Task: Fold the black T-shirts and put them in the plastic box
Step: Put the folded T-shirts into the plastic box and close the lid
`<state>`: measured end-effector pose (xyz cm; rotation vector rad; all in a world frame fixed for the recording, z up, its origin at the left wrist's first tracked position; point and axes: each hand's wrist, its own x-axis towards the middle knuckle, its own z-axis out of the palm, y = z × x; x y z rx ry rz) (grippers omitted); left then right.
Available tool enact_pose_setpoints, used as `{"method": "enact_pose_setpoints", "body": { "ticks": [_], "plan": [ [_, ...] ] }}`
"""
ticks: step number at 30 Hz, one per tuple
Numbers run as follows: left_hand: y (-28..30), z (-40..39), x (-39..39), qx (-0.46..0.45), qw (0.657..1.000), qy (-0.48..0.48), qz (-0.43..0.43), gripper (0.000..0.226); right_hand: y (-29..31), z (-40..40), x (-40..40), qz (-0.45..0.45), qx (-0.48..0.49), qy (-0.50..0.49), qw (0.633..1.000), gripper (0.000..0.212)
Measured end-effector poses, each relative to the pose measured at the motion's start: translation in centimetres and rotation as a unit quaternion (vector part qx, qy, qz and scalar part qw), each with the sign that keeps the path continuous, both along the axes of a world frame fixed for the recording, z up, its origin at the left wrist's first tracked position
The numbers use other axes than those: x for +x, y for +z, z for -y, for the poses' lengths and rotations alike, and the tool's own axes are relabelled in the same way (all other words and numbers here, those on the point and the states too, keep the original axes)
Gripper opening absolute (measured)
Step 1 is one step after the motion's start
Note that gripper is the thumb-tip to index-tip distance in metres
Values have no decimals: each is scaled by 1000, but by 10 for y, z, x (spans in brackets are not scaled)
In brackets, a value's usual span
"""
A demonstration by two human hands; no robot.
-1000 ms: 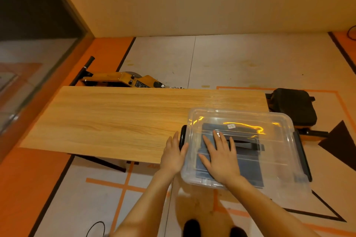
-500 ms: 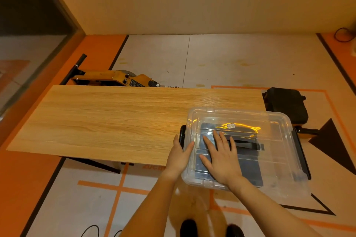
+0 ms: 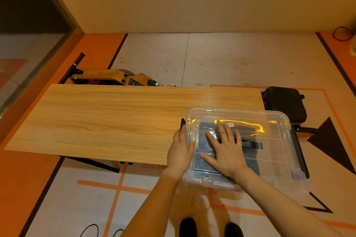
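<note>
Clear, glossy plastic forms the lidded rectangular plastic box [image 3: 269, 140], which sits at the right end of the long light-grained wooden tabletop [image 3: 115, 121] and overhangs its near edge. Through the ribbed lid we see dark folded T-shirts [image 3: 204, 167] lying flat inside; lamp glare streaks the lid and blurs their far edge. Our right hand [image 3: 227, 152] lies palm-down on the lid with fingers straight and spread, directly over the shirts. Our left hand [image 3: 180, 152] presses against the box's left wall, fingers straight, thumb hooked over the lid rim; a black latch sticks up just past its fingertips. Beyond the table, a yellow machine [image 3: 115, 79] on the floor is partly hidden, and a black bag [image 3: 285, 102] sits at the right.
</note>
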<state>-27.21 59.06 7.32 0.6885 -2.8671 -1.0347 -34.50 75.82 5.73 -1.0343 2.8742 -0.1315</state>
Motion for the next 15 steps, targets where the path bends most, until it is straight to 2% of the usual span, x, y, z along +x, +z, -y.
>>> {"method": "enact_pose_setpoints", "body": {
  "ticks": [3,6,15],
  "plan": [
    [2,-5,-8,-13,1000,-5,16,80,-8,0,1,19,6,-11,1000,81],
    [1,-15,-8,-63,997,-1,53,94,-11,0,1,28,14,-12,999,81],
    [-2,-17,-10,-95,991,6,93,94,-17,1,-2,37,-11,-4,999,85]
  ]
}}
